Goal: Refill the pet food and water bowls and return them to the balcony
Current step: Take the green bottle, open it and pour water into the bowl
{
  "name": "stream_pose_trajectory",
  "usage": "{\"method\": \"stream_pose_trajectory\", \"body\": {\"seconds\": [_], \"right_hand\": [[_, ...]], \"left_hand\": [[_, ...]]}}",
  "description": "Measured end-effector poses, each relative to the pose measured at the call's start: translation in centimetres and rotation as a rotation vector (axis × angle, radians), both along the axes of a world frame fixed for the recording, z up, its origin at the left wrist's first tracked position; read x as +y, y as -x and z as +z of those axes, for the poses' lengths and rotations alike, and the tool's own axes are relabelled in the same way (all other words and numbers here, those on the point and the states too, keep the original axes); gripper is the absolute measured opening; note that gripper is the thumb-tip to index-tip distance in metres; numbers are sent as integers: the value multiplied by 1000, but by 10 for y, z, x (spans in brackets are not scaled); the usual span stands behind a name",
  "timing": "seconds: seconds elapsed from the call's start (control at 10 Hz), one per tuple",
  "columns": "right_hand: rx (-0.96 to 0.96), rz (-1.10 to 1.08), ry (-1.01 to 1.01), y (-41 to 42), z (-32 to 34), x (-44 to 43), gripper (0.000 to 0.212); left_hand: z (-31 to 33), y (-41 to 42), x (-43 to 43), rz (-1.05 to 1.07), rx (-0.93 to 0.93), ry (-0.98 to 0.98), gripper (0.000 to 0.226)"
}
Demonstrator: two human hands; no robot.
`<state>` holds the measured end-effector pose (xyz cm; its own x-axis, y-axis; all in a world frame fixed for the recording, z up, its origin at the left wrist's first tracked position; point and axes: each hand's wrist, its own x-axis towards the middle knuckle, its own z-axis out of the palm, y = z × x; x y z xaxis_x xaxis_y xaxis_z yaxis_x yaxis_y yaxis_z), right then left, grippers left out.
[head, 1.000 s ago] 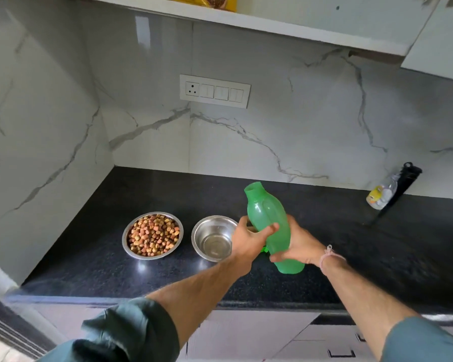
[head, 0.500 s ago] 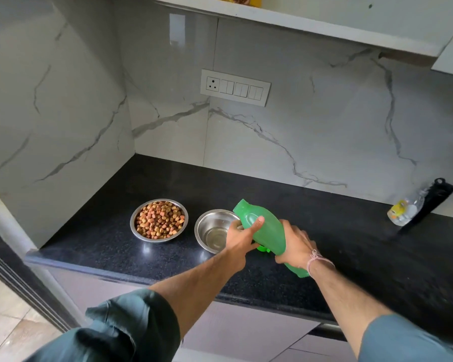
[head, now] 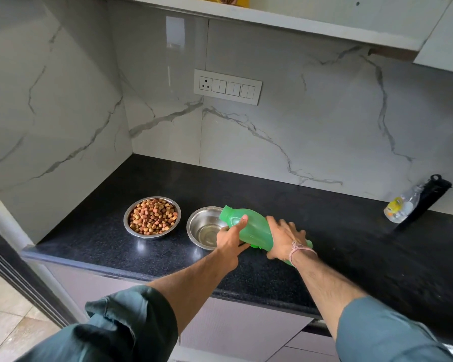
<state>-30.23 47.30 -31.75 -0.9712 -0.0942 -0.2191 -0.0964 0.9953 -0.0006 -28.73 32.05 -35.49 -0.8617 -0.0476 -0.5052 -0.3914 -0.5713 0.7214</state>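
A: Status?
B: On the black speckled stone counter [head: 324, 231], toward its front-left corner: green plastic bottle [head: 254, 228] tipped low, mouth over the right rim of the plain round steel bowl [head: 199, 226]. The round steel bowl of brown kibble [head: 126, 220] sits just left of it.
A: Hands?
B: Both on the bottle: left hand [head: 230, 237] grips the neck end, right hand [head: 285, 236] wraps the base end.
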Motion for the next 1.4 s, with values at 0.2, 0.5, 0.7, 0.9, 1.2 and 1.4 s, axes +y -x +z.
{"method": "stream_pose_trajectory", "body": {"seconds": [0.2,0.5,0.7,0.9,1.2,1.4], "right_hand": [[-18,16,-13,2,0,2,99],[-32,18,-17,4,1,4,104],[-35,25,-35,4,4,8,104],[-34,42,-59,5,5,8,105],[-39,52,-55,5,7,7,105],[-41,55,-61,5,9,8,105]], "left_hand": [[-2,0,3,29,-34,1,28],[-5,3,6,16,-33,8,33],[-6,7,7,-6,-54,24,34],[-10,8,8,-7,-70,28,43],[-11,10,6,-14,-81,39,52],[-11,10,6,-25,-75,47,56]]}}
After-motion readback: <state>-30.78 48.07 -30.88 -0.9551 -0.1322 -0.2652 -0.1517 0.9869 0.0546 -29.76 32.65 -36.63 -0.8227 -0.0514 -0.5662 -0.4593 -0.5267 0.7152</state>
